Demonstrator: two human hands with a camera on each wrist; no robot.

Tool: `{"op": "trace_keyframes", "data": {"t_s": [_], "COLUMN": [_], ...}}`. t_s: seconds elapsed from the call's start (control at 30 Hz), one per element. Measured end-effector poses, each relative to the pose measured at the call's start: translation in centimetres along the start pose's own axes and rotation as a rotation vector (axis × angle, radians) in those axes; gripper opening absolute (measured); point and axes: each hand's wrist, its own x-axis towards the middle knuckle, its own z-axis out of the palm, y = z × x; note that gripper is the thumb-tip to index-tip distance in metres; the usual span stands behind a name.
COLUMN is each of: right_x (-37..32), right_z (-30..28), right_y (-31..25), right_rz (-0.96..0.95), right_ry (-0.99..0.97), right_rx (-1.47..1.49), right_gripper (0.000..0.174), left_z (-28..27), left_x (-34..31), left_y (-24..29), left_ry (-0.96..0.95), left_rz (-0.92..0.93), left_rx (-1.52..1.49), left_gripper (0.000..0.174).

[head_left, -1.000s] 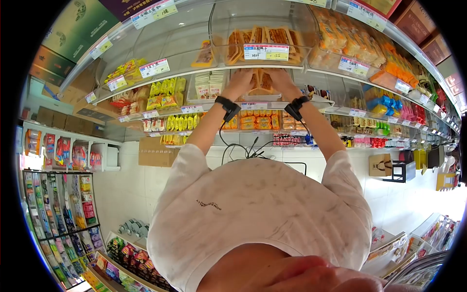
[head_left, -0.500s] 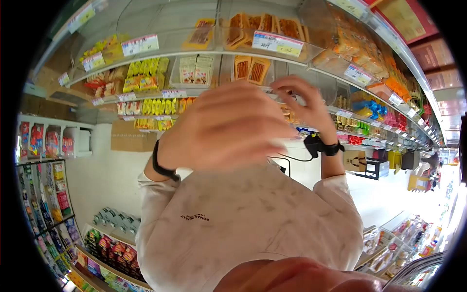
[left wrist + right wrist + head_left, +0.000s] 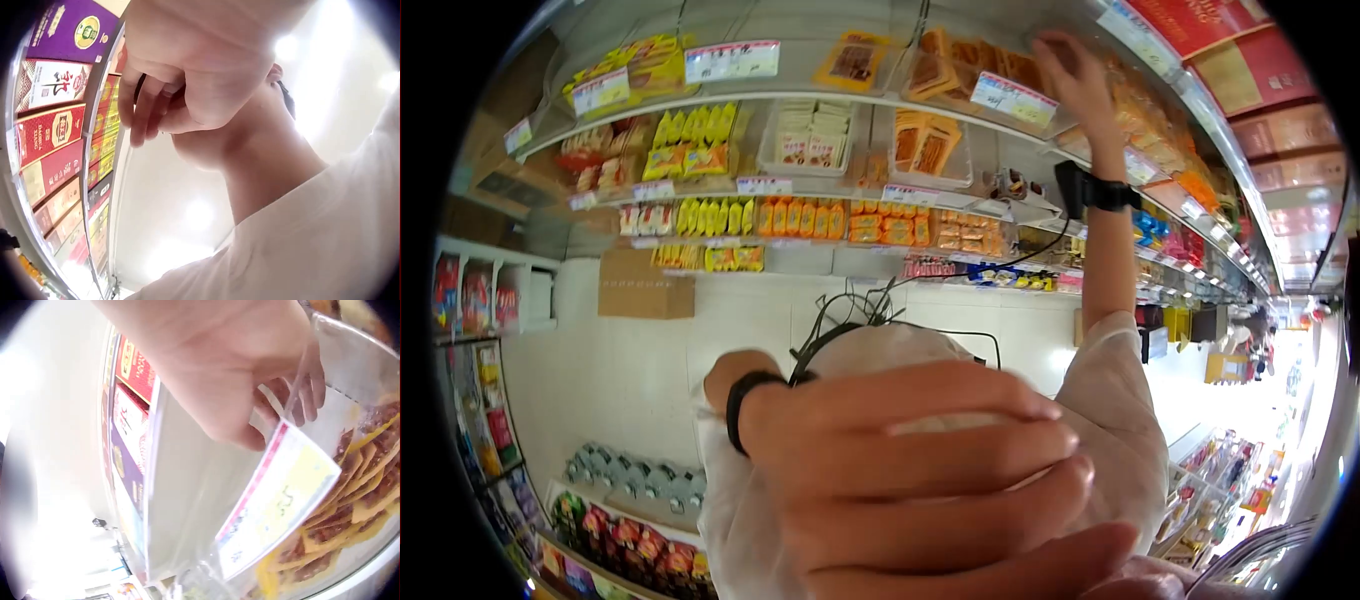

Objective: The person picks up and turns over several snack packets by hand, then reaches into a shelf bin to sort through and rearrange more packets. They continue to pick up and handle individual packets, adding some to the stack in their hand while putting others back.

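In the head view the right hand (image 3: 1078,80) is at the upper shelf, beside a clear bin of flat orange-brown packs (image 3: 960,65). The right wrist view has that hand (image 3: 244,375) at the bin's clear wall, fingers spread and bent, above the price label (image 3: 281,500) and left of the packs (image 3: 350,509). Nothing shows in its grasp; contact with the wall is unclear. Large and close to the head camera, the left hand (image 3: 930,480) has loosely bent fingers and no visible object. The left wrist view puts this hand (image 3: 187,69) near the person's chin.
Below, a clear tray (image 3: 935,180) of similar packs sits beside a tray of white packets (image 3: 812,140). Yellow packs (image 3: 690,140) are farther left. A cardboard box (image 3: 645,284) stands on the floor, and black cables (image 3: 850,305) hang before the torso.
Both hands have left the lower tray. The right rose to the upper bin on the right; the left came back close to the head camera. The head view has shifted.
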Motion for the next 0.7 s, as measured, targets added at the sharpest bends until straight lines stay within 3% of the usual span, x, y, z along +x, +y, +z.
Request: {"op": "trace_keyframes", "data": {"t_s": [0.07, 0.13, 0.27, 0.33, 0.37, 0.43, 0.5, 0.57, 0.6, 0.63, 0.7], "right_x": [0.4, 0.5, 0.6, 0.6, 1.0, 1.3, 1.1, 0.7, 0.6, 0.5, 0.4], "right_z": [0.5, 0.8, 2.0, 1.7, 1.9, 2.3, 2.0, 1.7, 2.1, 2.3, 2.6], "right_y": [0.7, 0.0, -0.4, 0.4, 1.0, 1.2, 2.3, 2.5, 2.1, 1.4, 0.3], "right_rz": [-0.005, 0.109, 0.191, 0.201, 0.201, 0.164, 0.19, 0.17, 0.159, 0.204, 0.294], "right_ry": [0.009, 0.015, 0.055, 0.061, 0.059, 0.047, 0.088, 0.099, 0.1, 0.106, 0.12], "right_rx": [-0.126, -0.173, -0.341, -0.3, -0.264, -0.236, -0.3, -0.423, -0.479, -0.463, -0.421], "right_gripper": [0.037, 0.043, 0.048, 0.052, 0.054, 0.052, 0.049, 0.046, 0.045, 0.048, 0.055], "left_z": [-2.2, -3.2, -3.8, -4.7, -5.9, -7.4, -7.1, -7.7, -7.2, -6.8, -4.7], "left_x": [-0.4, -0.6, 2.5, 1.7, -0.2, -0.8, -0.1, 0.1, 0.2, 0.3, 0.0], "left_y": [0.8, 1.4, 6.6, 5.0, 0.8, -1.4, -1.8, -2.5, -1.8, -1.1, 3.4], "left_ry": [-0.065, -0.086, -0.086, -0.214, -0.344, -0.478, -0.517, -0.52, -0.46, -0.405, -0.207], "left_rz": [-0.061, -0.157, -0.621, -0.56, -0.358, -0.195, -0.238, 0.091, 0.087, 0.074, -0.285], "left_rx": [0.043, 0.081, 0.224, -0.021, -0.301, -0.605, -0.727, -0.403, -0.252, -0.101, 0.178], "left_gripper": [0.023, 0.022, 0.028, 0.03, 0.029, 0.028, 0.025, 0.025, 0.022, 0.019, 0.016]}}
